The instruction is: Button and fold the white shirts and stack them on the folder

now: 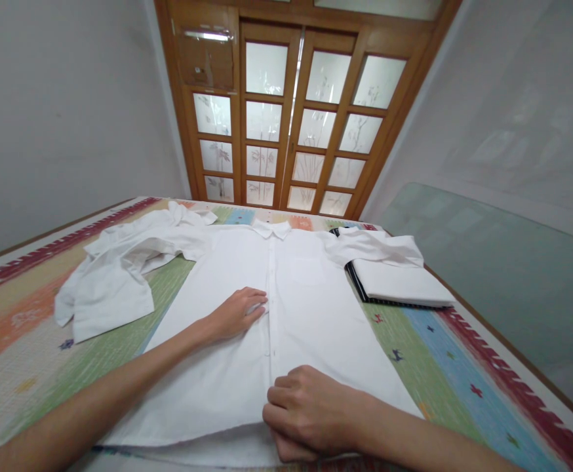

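Note:
A white button-front shirt [232,275] lies face up on the patterned bedspread, its collar [271,229] at the far end and its hem towards me. At the front placket, about halfway down, my left hand [247,309] has its thumb and fingertips on the fabric by the edge, apparently pinching it. My right hand [309,413] is closed around the lower end of the placket near the hem. The hem edge dips and lifts a little between my arms.
Another crumpled white garment [114,275] lies on the left, against the shirt's sleeve. Folded white cloth [399,282] rests on a black item at the right, partly under the other sleeve. Beyond the striped bedspread [444,367] are wooden glass doors [286,111] and a pale green headboard-like panel [493,262].

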The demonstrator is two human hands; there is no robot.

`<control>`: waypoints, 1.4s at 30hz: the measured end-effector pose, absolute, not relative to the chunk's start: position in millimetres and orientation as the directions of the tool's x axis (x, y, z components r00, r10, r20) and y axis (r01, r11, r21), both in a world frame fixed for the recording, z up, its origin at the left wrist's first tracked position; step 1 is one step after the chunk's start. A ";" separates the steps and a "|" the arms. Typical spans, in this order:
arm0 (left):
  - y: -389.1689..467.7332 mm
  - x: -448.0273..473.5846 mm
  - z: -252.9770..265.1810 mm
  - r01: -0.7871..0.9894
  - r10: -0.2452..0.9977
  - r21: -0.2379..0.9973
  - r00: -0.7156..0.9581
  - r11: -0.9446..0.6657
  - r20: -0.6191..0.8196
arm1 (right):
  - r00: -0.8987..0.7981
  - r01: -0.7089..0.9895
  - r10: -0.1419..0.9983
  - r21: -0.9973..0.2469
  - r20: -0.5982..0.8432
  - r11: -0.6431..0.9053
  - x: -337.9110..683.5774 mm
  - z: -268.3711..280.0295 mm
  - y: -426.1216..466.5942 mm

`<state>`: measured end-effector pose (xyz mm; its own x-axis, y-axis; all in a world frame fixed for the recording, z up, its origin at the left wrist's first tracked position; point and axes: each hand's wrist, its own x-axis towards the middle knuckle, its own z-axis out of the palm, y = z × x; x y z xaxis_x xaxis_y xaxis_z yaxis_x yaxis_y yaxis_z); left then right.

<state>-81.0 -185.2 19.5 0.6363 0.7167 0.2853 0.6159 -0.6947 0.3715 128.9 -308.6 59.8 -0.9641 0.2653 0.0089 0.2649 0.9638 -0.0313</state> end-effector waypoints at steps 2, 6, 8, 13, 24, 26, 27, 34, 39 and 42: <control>-185.0 -81.4 19.1 0.606 0.709 0.372 0.643 -0.703 0.290 | -0.963 0.268 0.269 -0.033 0.028 0.963 131.4 60.7 -310.7; -183.8 -82.2 16.9 0.590 0.690 0.364 0.660 -0.720 0.296 | -0.969 0.248 0.248 -0.035 0.014 0.968 130.3 55.7 -318.8; -182.8 -82.3 15.7 0.585 0.681 0.354 0.669 -0.730 0.298 | -0.972 0.236 0.235 -0.023 -0.013 0.972 127.7 51.5 -322.0; -181.6 -81.8 12.6 0.581 0.653 0.306 0.714 -0.754 0.254 | -0.977 0.204 0.203 0.004 -0.062 0.979 122.4 43.3 -323.4; -192.3 -78.8 20.1 0.641 0.643 0.144 0.765 -0.754 -0.036 | -0.950 0.279 0.271 -0.033 -0.158 0.960 121.3 54.4 -317.5; -193.3 -78.2 20.7 0.628 0.630 0.130 0.776 -0.767 -0.035 | -0.955 0.264 0.255 -0.042 -0.152 0.964 123.7 58.1 -317.0; -193.8 -77.9 20.6 0.624 0.626 0.124 0.780 -0.771 -0.033 | -0.959 0.254 0.246 -0.041 -0.143 0.966 124.6 60.0 -317.0; -205.4 -77.1 23.0 0.551 0.556 0.151 0.831 -0.821 -0.016 | -0.960 0.269 0.260 -0.090 -0.099 0.959 127.3 67.0 -316.5; -215.7 -79.6 26.7 0.518 0.530 0.205 0.848 -0.831 0.004 | -0.950 0.299 0.288 -0.081 -0.121 0.951 129.9 64.2 -315.1; -217.3 -81.7 30.0 0.467 0.490 0.246 0.871 -0.849 0.035 | -0.950 0.299 0.292 -0.052 -0.105 0.953 130.5 64.8 -315.2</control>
